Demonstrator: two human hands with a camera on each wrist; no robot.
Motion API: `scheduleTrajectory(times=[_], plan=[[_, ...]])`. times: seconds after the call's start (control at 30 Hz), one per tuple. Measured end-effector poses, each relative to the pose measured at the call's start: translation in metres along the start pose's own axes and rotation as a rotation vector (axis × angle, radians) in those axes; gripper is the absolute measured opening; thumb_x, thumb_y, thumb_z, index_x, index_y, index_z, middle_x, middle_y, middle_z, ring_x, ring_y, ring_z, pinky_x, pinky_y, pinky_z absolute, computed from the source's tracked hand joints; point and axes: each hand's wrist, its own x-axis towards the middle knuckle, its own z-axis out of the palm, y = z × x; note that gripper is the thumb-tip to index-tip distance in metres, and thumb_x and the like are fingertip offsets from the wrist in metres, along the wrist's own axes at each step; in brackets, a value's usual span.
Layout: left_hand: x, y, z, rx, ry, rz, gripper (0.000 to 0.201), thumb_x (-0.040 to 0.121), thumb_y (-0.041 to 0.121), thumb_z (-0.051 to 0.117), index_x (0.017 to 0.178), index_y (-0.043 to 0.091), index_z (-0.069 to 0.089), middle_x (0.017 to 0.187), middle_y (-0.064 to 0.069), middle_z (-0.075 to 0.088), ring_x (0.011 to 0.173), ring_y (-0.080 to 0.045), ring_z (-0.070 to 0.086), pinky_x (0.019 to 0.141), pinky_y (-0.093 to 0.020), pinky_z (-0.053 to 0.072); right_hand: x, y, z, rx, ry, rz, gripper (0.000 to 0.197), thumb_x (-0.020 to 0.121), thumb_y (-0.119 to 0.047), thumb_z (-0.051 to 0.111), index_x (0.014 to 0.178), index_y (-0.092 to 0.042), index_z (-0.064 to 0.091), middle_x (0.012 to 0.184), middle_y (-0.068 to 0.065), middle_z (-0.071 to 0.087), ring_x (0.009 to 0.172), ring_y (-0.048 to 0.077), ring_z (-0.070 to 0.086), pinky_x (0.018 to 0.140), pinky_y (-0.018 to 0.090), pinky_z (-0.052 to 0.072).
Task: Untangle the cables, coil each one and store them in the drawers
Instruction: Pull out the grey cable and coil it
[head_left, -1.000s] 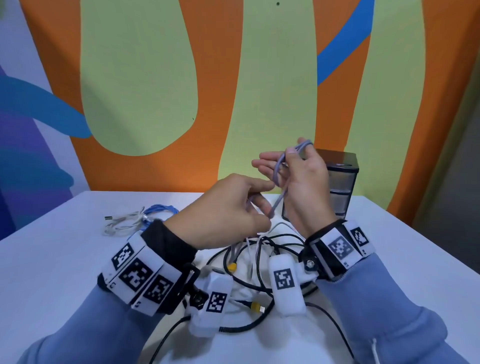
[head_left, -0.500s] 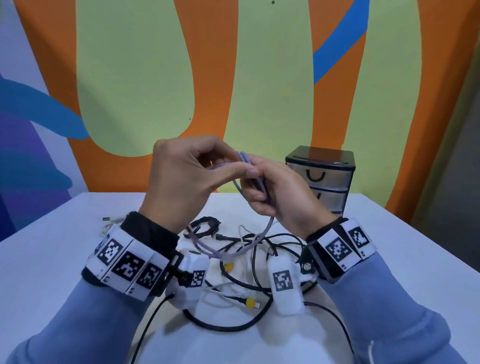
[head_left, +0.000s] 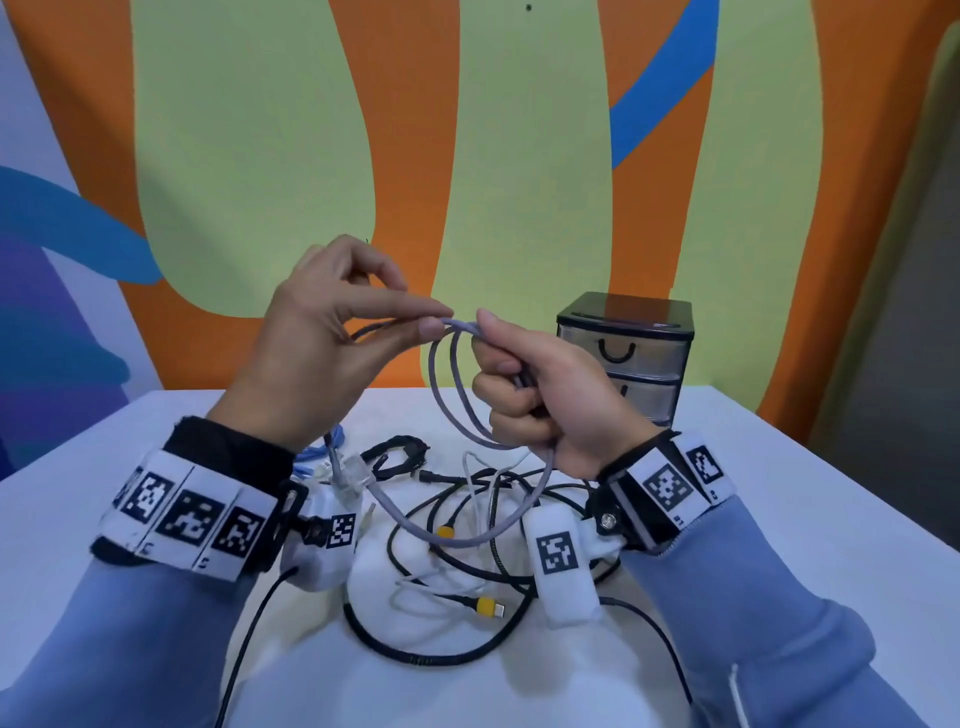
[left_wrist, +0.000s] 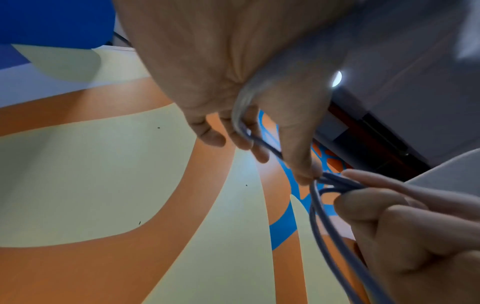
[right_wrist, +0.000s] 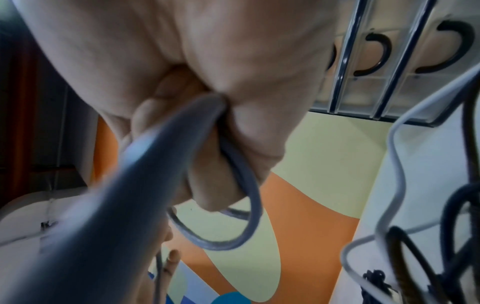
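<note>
Cable tangle (head_left: 467, 545) before drawers (head_left: 626, 353)

A cable (head_left: 457, 364) is held above the table (head_left: 779, 519), between the left hand (head_left: 311, 353) and the right hand (head_left: 545, 400). Below them a heap of cables (head_left: 467, 571) is spread on the table. A drawer unit (head_left: 631, 353) is set behind the right hand, toward the wall.

A matt, rubbery-looking grey cable (head_left: 457, 395) ends in a clear plastic connector (head_left: 353, 475). On the smooth, matt white table (head_left: 78, 519) lie a black cable with a rough braided sheath (head_left: 415, 657), a smooth white cable (head_left: 470, 470) and yellow plastic plug collars (head_left: 487, 606). The drawer unit (head_left: 626, 353) has a glossy black top, translucent plastic fronts and black plastic handles. Soft blue cloth sleeves (head_left: 753, 639) and white wristbands with printed black markers (head_left: 192, 519) complete the scene.
</note>
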Motion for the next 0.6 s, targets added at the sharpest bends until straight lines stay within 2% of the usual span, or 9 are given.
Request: scheduleTrajectory(times=[0.07, 0.13, 0.27, 0.33, 0.4, 0.47, 0.5, 0.53, 0.6], plan=[[0.0, -0.007, -0.003, 0.097, -0.059, 0.008, 0.027, 0.095, 0.025, 0.076, 0.119, 0.034, 0.079, 0.109, -0.001, 0.055, 0.1, -0.021, 0.047, 0.086, -0.031, 0.04, 0.0, -0.001, -0.002, 0.045, -0.01, 0.022, 0.046, 0.109, -0.043, 0.042, 0.069, -0.023, 0.033, 0.055, -0.007, 0.016, 0.044, 0.01, 0.003, 0.039, 0.022, 0.006], [-0.001, -0.011, -0.003, 0.152, -0.045, 0.023, 0.031, 0.095, 0.02, 0.075, 0.122, 0.035, 0.078, 0.105, 0.0, 0.054, 0.098, -0.021, 0.046, 0.084, -0.029, 0.039, -0.001, -0.001, -0.004, 0.073, -0.036, 0.03, 0.046, 0.108, -0.045, 0.043, 0.069, -0.024, 0.032, 0.053, -0.008, 0.016, 0.041, 0.01, 0.004, 0.04, 0.023, 0.006], [-0.002, -0.009, 0.009, 0.169, 0.092, 0.013, 0.019, 0.096, 0.022, 0.079, 0.114, 0.025, 0.083, 0.085, 0.001, 0.069, 0.075, -0.021, 0.061, 0.067, -0.038, 0.05, -0.003, -0.002, 0.0, 0.163, -0.106, 0.038, 0.046, 0.107, -0.048, 0.042, 0.069, -0.025, 0.028, 0.052, -0.009, 0.013, 0.038, 0.009, 0.003, 0.038, 0.023, 0.007], [-0.003, -0.004, 0.017, 0.052, 0.07, -0.101, 0.016, 0.098, 0.024, 0.075, 0.111, 0.028, 0.084, 0.084, 0.004, 0.078, 0.075, -0.025, 0.07, 0.071, -0.044, 0.059, -0.004, -0.002, 0.003, 0.212, -0.125, 0.029, 0.046, 0.105, -0.049, 0.042, 0.071, -0.025, 0.025, 0.052, -0.009, 0.012, 0.037, 0.009, 0.002, 0.037, 0.022, 0.008], [-0.003, 0.005, 0.019, -0.146, 0.0, -0.264, 0.02, 0.101, 0.021, 0.067, 0.108, 0.029, 0.084, 0.088, 0.0, 0.081, 0.084, -0.035, 0.074, 0.082, -0.056, 0.062, -0.003, -0.002, 0.004, 0.242, -0.119, 0.008, 0.045, 0.105, -0.049, 0.042, 0.07, -0.025, 0.025, 0.051, -0.009, 0.011, 0.037, 0.009, 0.002, 0.037, 0.022, 0.007], [-0.002, 0.017, 0.018, -0.341, -0.074, -0.394, 0.025, 0.105, 0.014, 0.059, 0.103, 0.017, 0.084, 0.092, -0.005, 0.081, 0.092, -0.036, 0.075, 0.092, -0.056, 0.06, -0.003, -0.003, 0.003, 0.256, -0.083, -0.024, 0.045, 0.106, -0.048, 0.042, 0.069, -0.025, 0.029, 0.052, -0.009, 0.011, 0.038, 0.009, 0.002, 0.037, 0.021, 0.007], [-0.002, 0.022, 0.018, -0.405, -0.112, -0.424, 0.027, 0.107, 0.015, 0.057, 0.103, 0.009, 0.082, 0.093, -0.01, 0.08, 0.094, -0.037, 0.074, 0.095, -0.054, 0.059, -0.002, -0.003, 0.002, 0.257, -0.051, -0.041, 0.046, 0.107, -0.047, 0.042, 0.068, -0.025, 0.031, 0.052, -0.009, 0.011, 0.038, 0.009, 0.002, 0.037, 0.021, 0.008], [-0.003, 0.026, 0.019, -0.441, -0.138, -0.431, 0.031, 0.109, 0.022, 0.056, 0.103, 0.003, 0.08, 0.095, -0.016, 0.079, 0.094, -0.039, 0.073, 0.095, -0.053, 0.059, -0.001, -0.003, 0.0, 0.254, -0.017, -0.058, 0.046, 0.107, -0.047, 0.041, 0.069, -0.024, 0.032, 0.052, -0.009, 0.012, 0.038, 0.009, 0.003, 0.037, 0.021, 0.008], [-0.004, 0.029, 0.022, -0.501, -0.171, -0.431, 0.048, 0.106, 0.043, 0.055, 0.103, 0.001, 0.078, 0.096, -0.023, 0.077, 0.088, -0.038, 0.071, 0.091, -0.052, 0.058, 0.002, -0.002, -0.004, 0.247, 0.043, -0.096, 0.046, 0.109, -0.046, 0.04, 0.07, -0.024, 0.032, 0.05, -0.01, 0.015, 0.037, 0.008, 0.005, 0.037, 0.021, 0.008]])
